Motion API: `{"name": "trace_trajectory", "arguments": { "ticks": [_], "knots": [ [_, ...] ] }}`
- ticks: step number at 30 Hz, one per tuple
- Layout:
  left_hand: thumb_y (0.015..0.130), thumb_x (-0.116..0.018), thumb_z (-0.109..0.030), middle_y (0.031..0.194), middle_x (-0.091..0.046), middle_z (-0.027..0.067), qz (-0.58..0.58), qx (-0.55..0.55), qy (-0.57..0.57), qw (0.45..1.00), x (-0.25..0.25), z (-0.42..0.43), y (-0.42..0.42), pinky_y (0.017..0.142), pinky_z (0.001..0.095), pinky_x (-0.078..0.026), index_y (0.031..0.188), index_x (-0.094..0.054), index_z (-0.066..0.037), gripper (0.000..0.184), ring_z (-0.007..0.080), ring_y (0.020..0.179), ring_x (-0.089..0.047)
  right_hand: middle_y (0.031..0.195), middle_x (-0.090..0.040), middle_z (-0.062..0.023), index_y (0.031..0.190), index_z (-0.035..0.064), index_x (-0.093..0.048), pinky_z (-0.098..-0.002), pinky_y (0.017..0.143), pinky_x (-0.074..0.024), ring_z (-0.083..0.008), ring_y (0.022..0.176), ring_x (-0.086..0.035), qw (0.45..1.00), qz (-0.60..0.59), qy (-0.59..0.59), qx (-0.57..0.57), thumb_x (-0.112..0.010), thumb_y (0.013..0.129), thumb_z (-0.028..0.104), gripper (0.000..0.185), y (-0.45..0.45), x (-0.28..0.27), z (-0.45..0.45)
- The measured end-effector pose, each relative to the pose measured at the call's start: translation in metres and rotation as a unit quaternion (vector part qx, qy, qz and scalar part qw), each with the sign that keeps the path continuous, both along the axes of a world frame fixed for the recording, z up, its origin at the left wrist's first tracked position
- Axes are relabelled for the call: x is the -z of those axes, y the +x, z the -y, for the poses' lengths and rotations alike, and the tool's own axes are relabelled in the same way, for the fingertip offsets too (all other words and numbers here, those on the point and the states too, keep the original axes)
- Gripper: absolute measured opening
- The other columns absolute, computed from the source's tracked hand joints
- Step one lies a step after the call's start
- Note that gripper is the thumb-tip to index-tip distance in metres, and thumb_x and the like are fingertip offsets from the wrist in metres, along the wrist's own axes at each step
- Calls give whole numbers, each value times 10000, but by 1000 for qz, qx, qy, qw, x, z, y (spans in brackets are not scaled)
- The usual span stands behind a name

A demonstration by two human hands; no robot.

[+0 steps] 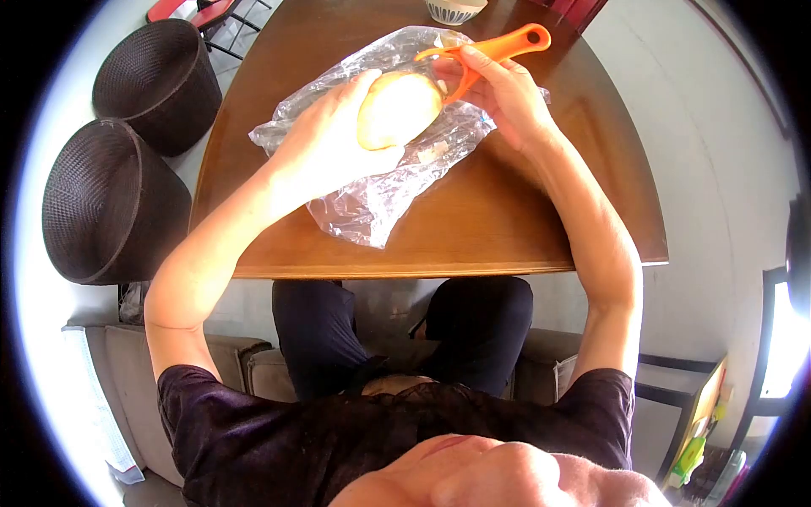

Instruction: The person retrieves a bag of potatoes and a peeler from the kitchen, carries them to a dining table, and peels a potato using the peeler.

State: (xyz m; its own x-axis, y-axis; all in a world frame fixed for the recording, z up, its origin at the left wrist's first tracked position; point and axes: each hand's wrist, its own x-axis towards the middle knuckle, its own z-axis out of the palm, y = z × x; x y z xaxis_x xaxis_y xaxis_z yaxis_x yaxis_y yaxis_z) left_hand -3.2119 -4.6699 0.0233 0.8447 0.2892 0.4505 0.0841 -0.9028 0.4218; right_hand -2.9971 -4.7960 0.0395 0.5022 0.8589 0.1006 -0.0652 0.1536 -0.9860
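Observation:
My left hand (342, 127) is closed around a pale yellow, rounded vegetable or fruit that looks like a potato (397, 110); glare washes out its surface. In my right hand (507, 97) is an orange Y-shaped peeler (507, 44), its handle pointing up and to the right. The peeler's forked head is beside the potato's right side; whether the blade touches it I cannot tell. Beneath both hands a clear plastic bag (363, 211) lies spread on the brown wooden table (473, 228), with small peel-like scraps (433, 152) on it.
A patterned bowl (454, 10) stands at the table's far edge. Two dark woven baskets (114, 203) are on the floor to the left, near a red folding chair (190, 13). The table's near edge runs just beyond my knees (481, 325).

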Motion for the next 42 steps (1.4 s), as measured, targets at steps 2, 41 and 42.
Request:
{"name": "trace_trajectory", "arguments": {
  "ticks": [2,41,42],
  "knots": [
    [704,-770,-351,1250,-528,251,-1,1,2,1000,-2,1,0,1003,416,-427,1354,-368,3,843,368,1161,-536,1094,-652,-112,1172,-26,-561,-345,931,-495,-179,1040,-617,998,26,1,-60,-559,952,281,377,-12,-6,1],
    [760,-725,-226,1228,-526,120,7,65,-200,978,-3,-8,6,994,324,-395,1308,-436,11,663,191,1155,-505,1132,-630,-140,1236,0,-515,-353,900,-535,-196,1007,-637,990,-137,-15,-20,-499,978,219,338,11,14,-8],
    [760,-725,-226,1228,-526,120,7,65,-200,978,-3,-9,6,994,324,-395,1308,-436,11,663,191,1155,-505,1132,-630,-140,1236,0,-515,-353,900,-535,-196,1007,-637,990,-137,-14,-21,-499,978,219,338,9,12,-8]
  ]
}}
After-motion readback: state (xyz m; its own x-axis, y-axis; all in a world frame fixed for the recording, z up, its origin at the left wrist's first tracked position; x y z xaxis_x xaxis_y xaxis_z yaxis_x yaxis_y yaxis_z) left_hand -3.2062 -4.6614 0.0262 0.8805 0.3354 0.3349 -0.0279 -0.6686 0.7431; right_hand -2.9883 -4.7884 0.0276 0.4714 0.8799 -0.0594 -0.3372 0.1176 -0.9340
